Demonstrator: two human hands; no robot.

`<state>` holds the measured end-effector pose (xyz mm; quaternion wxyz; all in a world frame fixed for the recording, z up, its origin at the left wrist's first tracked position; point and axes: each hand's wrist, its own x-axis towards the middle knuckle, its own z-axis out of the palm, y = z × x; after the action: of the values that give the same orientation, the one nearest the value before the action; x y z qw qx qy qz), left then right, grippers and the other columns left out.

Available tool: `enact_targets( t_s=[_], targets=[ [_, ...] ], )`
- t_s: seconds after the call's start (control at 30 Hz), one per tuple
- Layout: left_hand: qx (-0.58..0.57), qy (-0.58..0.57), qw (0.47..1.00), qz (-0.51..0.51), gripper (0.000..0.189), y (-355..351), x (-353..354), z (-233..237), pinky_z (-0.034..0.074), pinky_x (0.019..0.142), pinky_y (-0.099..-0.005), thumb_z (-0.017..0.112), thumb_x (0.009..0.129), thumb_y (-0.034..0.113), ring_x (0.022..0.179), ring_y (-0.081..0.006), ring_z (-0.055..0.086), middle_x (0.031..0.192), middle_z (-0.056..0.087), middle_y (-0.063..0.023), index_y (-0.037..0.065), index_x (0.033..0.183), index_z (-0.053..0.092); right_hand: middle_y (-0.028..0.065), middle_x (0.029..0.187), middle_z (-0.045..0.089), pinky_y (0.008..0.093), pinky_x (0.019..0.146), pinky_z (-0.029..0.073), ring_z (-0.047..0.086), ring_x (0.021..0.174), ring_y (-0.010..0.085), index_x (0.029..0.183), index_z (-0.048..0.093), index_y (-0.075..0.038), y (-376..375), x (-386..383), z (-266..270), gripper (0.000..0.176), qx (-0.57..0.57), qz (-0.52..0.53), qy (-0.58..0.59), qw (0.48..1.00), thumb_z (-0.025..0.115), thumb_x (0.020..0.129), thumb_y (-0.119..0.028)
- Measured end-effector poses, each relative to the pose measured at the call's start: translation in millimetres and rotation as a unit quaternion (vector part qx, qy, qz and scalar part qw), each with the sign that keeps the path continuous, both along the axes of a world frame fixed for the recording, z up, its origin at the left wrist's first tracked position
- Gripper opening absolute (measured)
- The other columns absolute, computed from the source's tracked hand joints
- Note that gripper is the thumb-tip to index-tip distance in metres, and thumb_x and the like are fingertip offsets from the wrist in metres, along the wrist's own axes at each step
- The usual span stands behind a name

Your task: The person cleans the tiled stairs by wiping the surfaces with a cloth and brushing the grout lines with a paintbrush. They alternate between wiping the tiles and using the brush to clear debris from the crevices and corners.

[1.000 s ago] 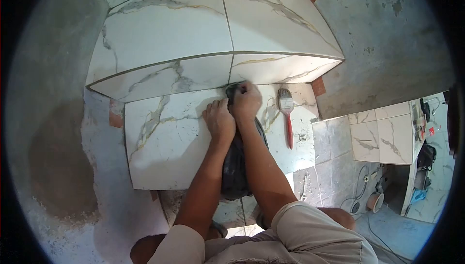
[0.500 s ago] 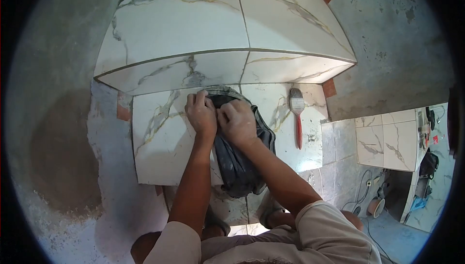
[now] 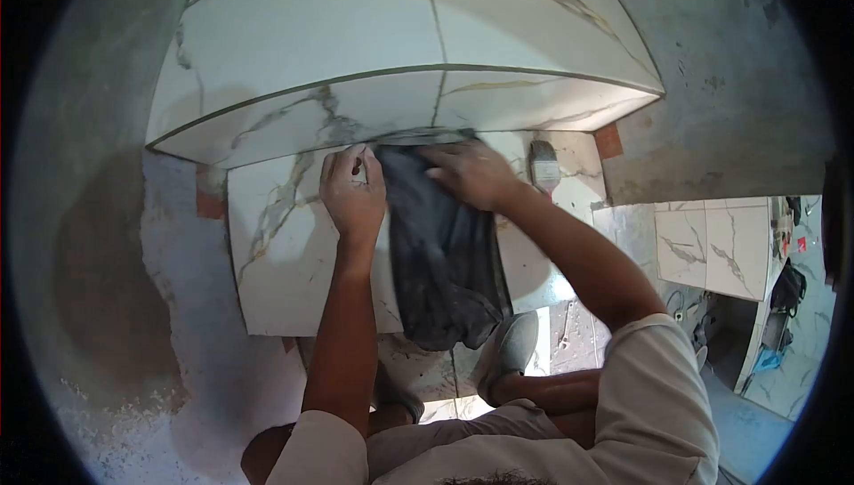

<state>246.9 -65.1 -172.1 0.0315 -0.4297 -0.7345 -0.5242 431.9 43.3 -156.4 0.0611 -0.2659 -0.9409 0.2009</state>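
Observation:
A limp black cloth item (image 3: 445,262), dusty and creased, lies spread over the marble-patterned tiled step. Its lower end droops past the step's front edge. At the cloth's upper left corner is my left hand (image 3: 353,196), fingers curled and thumb tip pinched at the edge. My right hand (image 3: 476,172) rests on the upper right part, its fingers stretched across the fabric and slightly blurred. A paintbrush (image 3: 543,166) with a grey bristle head lies on the step to the right, its red handle mostly hidden behind my right arm.
A higher tiled step (image 3: 302,31) rises just beyond the cloth. Rough plastered walls (image 3: 98,245) flank both sides. At the right stands a tiled counter (image 3: 712,249) with a black bag (image 3: 788,291) and other items beside it. My sandalled foot (image 3: 513,343) is below the step.
The bunched cloth is now spread flatter and wider. My right hand has moved right and away from my left, its fingers straightened. My left hand has shifted slightly left. The view has shifted.

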Motion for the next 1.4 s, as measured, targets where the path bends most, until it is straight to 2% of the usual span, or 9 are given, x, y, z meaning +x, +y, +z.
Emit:
enact_targets(
  t_s=[0.17, 0.37, 0.6, 0.67, 0.9, 1.0, 1.07, 1.23, 1.4],
  targets=[
    [0.071, 0.010, 0.996, 0.051, 0.011, -16.4, -35.3, 43.6, 0.048, 0.062, -0.0287, 0.062, 0.086, 0.002, 0.066, -0.0148, 0.057, 0.080, 0.063, -0.0082, -0.001, 0.095, 0.068, 0.0184, 0.129, 0.058, 0.0427, 0.105, 0.040, 0.054, 0.120, 0.0340, 0.134, 0.051, -0.005, 5.9, 18.7, -18.1, 0.050, 0.046, 0.077, 0.024, 0.996, 0.056, 0.092, -0.033],
    [0.071, 0.103, 0.992, 0.003, 0.012, -2.5, -48.9, 78.1, 0.047, 0.063, -0.0292, 0.064, 0.086, 0.003, 0.066, -0.0162, 0.057, 0.081, 0.063, -0.0080, 0.000, 0.097, 0.067, 0.0162, 0.137, 0.053, 0.0415, 0.111, 0.034, 0.047, 0.128, 0.0331, 0.141, 0.045, -0.012, -20.1, -103.1, -4.8, 0.056, -0.027, 0.191, -0.029, 0.981, 0.049, 0.095, -0.045],
    [0.031, 0.256, 0.965, -0.054, 0.016, -44.5, -119.7, 113.2, 0.046, 0.059, -0.0341, 0.066, 0.081, -0.001, 0.062, -0.0208, 0.055, 0.073, 0.056, -0.0086, 0.000, 0.096, 0.063, 0.0187, 0.141, 0.048, 0.0430, 0.113, 0.032, 0.045, 0.130, 0.0321, 0.143, 0.041, -0.008, 12.8, 22.6, 23.0, 0.067, -0.057, 0.114, -0.159, 0.979, 0.051, 0.093, -0.051],
    [0.032, 0.281, 0.957, -0.056, 0.018, -52.8, -128.6, 120.4, 0.046, 0.059, -0.0342, 0.067, 0.080, -0.001, 0.062, -0.0207, 0.056, 0.073, 0.056, -0.0085, 0.001, 0.097, 0.063, 0.0194, 0.142, 0.045, 0.0456, 0.114, 0.028, 0.044, 0.132, 0.0322, 0.145, 0.037, -0.005, -1.7, 22.6, -1.3, 0.070, 0.087, 0.112, -0.080, 0.987, 0.051, 0.093, -0.051],
    [0.001, 0.181, 0.982, -0.049, 0.019, -47.1, -107.5, 117.0, 0.048, 0.060, -0.0334, 0.066, 0.080, 0.000, 0.064, -0.0215, 0.058, 0.076, 0.059, -0.0088, 0.002, 0.099, 0.064, 0.0151, 0.141, 0.049, 0.0436, 0.115, 0.026, 0.043, 0.133, 0.0292, 0.143, 0.041, -0.007, -72.9, -201.4, -9.5, 0.067, 0.081, 0.337, 0.093, 0.933, 0.055, 0.090, -0.046],
    [-0.015, 0.209, 0.974, -0.080, 0.014, -51.8, -107.9, 123.7, 0.046, 0.063, -0.0296, 0.064, 0.085, 0.001, 0.068, -0.0147, 0.055, 0.083, 0.062, -0.0080, 0.000, 0.099, 0.064, 0.0157, 0.140, 0.050, 0.0433, 0.112, 0.031, 0.046, 0.130, 0.0300, 0.142, 0.042, -0.008, -85.1, -259.9, -17.8, 0.070, -0.023, 0.236, 0.022, 0.971, 0.056, 0.089, -0.051],
    [-0.023, 0.137, 0.988, -0.067, 0.013, -77.9, -109.3, 126.5, 0.047, 0.066, -0.0290, 0.063, 0.087, 0.000, 0.071, -0.0139, 0.055, 0.084, 0.062, -0.0069, -0.002, 0.100, 0.063, 0.0162, 0.139, 0.050, 0.0435, 0.109, 0.034, 0.048, 0.128, 0.0308, 0.142, 0.042, -0.009, -74.5, -230.2, -25.6, 0.076, -0.021, 0.250, 0.111, 0.962, 0.056, 0.087, -0.058],
    [-0.028, -0.018, 0.999, -0.013, 0.021, -189.0, -104.2, 99.1, 0.048, 0.069, -0.0278, 0.065, 0.083, -0.002, 0.073, -0.0124, 0.058, 0.083, 0.063, -0.0065, -0.001, 0.103, 0.064, 0.0212, 0.132, 0.053, 0.0463, 0.099, 0.040, 0.053, 0.118, 0.0377, 0.146, 0.035, -0.005, -20.5, -44.6, 11.0, 0.089, 0.050, 0.183, -0.050, 0.981, 0.062, 0.082, -0.060],
    [-0.063, -0.344, 0.932, -0.100, 0.022, -266.3, -95.7, 65.3, 0.048, 0.074, -0.0264, 0.063, 0.085, -0.001, 0.081, -0.0111, 0.058, 0.090, 0.063, -0.0056, 0.000, 0.107, 0.065, 0.0257, 0.144, 0.040, 0.0471, 0.115, 0.022, 0.034, 0.138, 0.0379, 0.145, 0.032, 0.003, -46.6, -31.8, -10.5, 0.074, 0.147, 0.166, -0.111, 0.969, 0.059, 0.087, -0.036]
  ],
)
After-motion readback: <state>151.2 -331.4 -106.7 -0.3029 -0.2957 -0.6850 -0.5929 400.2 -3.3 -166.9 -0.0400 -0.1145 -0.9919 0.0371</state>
